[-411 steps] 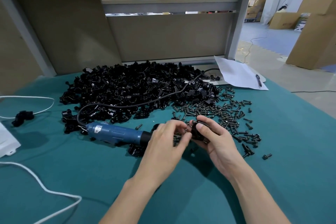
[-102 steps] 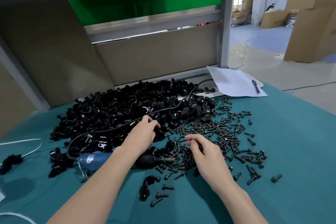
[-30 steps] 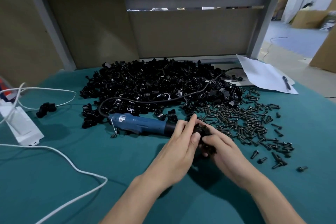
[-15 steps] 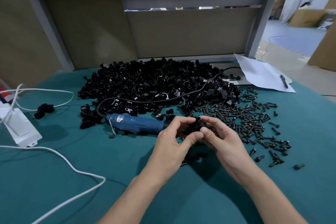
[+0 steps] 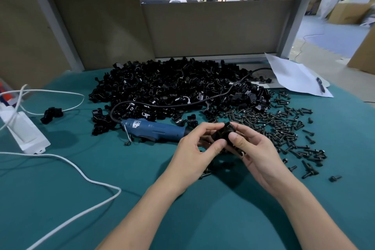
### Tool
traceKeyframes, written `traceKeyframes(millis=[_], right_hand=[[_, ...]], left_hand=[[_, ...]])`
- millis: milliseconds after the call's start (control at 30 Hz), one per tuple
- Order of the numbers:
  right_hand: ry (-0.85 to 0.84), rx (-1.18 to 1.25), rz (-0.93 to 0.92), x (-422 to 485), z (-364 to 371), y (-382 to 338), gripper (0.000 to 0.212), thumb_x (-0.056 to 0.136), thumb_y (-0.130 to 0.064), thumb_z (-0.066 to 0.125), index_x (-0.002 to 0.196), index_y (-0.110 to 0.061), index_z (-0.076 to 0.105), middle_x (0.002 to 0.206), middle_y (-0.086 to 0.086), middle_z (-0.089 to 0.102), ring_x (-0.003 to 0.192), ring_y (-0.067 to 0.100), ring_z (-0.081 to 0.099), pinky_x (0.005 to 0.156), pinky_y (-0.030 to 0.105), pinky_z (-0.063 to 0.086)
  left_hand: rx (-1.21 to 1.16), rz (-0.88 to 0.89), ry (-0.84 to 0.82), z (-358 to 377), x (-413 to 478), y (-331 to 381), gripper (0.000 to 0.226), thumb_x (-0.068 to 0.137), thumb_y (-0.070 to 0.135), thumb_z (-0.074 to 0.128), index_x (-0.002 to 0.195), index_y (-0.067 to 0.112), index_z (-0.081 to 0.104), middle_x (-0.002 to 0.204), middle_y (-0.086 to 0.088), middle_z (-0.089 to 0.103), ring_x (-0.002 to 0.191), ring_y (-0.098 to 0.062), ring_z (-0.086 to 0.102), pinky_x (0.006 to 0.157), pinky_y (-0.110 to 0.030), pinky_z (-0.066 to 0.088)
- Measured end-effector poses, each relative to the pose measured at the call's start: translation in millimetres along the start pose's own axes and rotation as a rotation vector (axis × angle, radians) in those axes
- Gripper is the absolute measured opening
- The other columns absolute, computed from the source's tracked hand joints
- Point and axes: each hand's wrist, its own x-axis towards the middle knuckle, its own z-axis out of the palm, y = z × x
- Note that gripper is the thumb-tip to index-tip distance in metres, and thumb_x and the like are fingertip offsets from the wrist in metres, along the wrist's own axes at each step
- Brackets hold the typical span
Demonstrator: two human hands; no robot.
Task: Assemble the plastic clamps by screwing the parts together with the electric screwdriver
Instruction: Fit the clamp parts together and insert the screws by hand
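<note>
Both hands meet over the green table mat and hold one black plastic clamp between them. My left hand pinches its left side with thumb and fingers. My right hand grips its right side, thumb on top. The blue electric screwdriver lies on the mat just left of my hands, its tip hidden behind my left hand. A big heap of black clamp parts fills the back of the table. Several dark screws lie scattered to the right.
A white power strip and white cable lie at the left. One assembled black clamp sits alone near them. Paper with a pen rests at the back right. Grey partition panels stand behind the heap.
My hands have lifted the clamp slightly and turned it between the fingers. The screwdriver has stayed in place on the mat.
</note>
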Motion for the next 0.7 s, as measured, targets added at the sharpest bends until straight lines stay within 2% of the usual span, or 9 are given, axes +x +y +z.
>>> traceKeyframes(millis=[100, 200, 300, 367, 433, 533, 633, 700], right_hand=[[0.000, 0.022, 0.006, 0, 0, 1, 0.026, 0.074, -0.019, 0.078, 0.099, -0.023, 0.084, 0.110, 0.009, 0.079, 0.103, 0.020, 0.076, 0.079, 0.022, 0.060], [-0.035, 0.030, -0.014, 0, 2, 3, 0.025, 0.082, -0.016, 0.073, 0.104, -0.022, 0.083, 0.115, 0.009, 0.078, 0.107, 0.020, 0.075, 0.084, 0.022, 0.059], [-0.023, -0.091, -0.066, 0, 4, 7, 0.027, 0.086, -0.031, 0.081, 0.113, -0.032, 0.080, 0.123, 0.004, 0.075, 0.117, 0.018, 0.071, 0.090, 0.021, 0.056], [0.020, -0.182, -0.102, 1, 6, 11, 0.040, 0.080, -0.051, 0.083, 0.117, -0.038, 0.077, 0.126, 0.000, 0.074, 0.121, 0.017, 0.068, 0.095, 0.022, 0.055], [0.056, -0.201, -0.127, 2, 7, 17, 0.058, 0.071, -0.068, 0.083, 0.120, -0.038, 0.076, 0.126, -0.001, 0.074, 0.121, 0.018, 0.068, 0.099, 0.029, 0.055], [0.072, -0.193, -0.153, 2, 10, 21, 0.060, 0.075, -0.069, 0.079, 0.119, -0.030, 0.076, 0.121, 0.005, 0.076, 0.117, 0.025, 0.070, 0.103, 0.042, 0.054], [0.067, -0.192, -0.151, 3, 9, 21, 0.056, 0.076, -0.069, 0.078, 0.116, -0.029, 0.077, 0.118, 0.007, 0.077, 0.114, 0.026, 0.072, 0.099, 0.038, 0.057], [0.078, -0.155, -0.148, 5, 8, 19, 0.056, 0.074, -0.067, 0.080, 0.113, -0.028, 0.078, 0.117, 0.006, 0.077, 0.113, 0.023, 0.072, 0.092, 0.031, 0.059]], left_hand=[[0.032, 0.022, 0.014, 0, -1, -2, 0.032, 0.094, 0.029, 0.072, 0.121, 0.044, 0.064, 0.111, 0.022, 0.069, 0.104, -0.006, 0.066, 0.090, -0.015, 0.049], [0.031, 0.025, 0.052, 3, -1, -1, 0.032, 0.094, 0.029, 0.071, 0.120, 0.045, 0.063, 0.102, 0.022, 0.069, 0.094, -0.005, 0.065, 0.084, -0.012, 0.048], [-0.054, 0.001, 0.101, 4, 0, -1, 0.031, 0.093, 0.027, 0.071, 0.117, 0.044, 0.064, 0.098, 0.019, 0.069, 0.087, -0.003, 0.063, 0.080, -0.014, 0.050], [-0.119, -0.031, 0.113, 7, 0, -2, 0.030, 0.093, 0.027, 0.072, 0.117, 0.043, 0.065, 0.100, 0.014, 0.071, 0.090, -0.006, 0.065, 0.083, -0.021, 0.054], [-0.160, -0.042, 0.104, 12, -2, -2, 0.030, 0.093, 0.025, 0.071, 0.117, 0.042, 0.065, 0.103, 0.011, 0.072, 0.094, -0.010, 0.068, 0.086, -0.026, 0.056], [-0.131, -0.007, 0.076, 19, -4, -4, 0.031, 0.095, 0.026, 0.070, 0.121, 0.042, 0.063, 0.106, 0.012, 0.072, 0.099, -0.012, 0.068, 0.088, -0.025, 0.055], [-0.017, 0.030, 0.037, 13, -3, -4, 0.032, 0.096, 0.034, 0.068, 0.127, 0.042, 0.062, 0.113, 0.018, 0.068, 0.107, -0.008, 0.065, 0.091, -0.018, 0.050], [0.160, 0.073, 0.018, 1, 1, -1, 0.032, 0.099, 0.043, 0.061, 0.131, 0.041, 0.060, 0.118, 0.021, 0.061, 0.114, -0.006, 0.060, 0.097, -0.019, 0.047]])
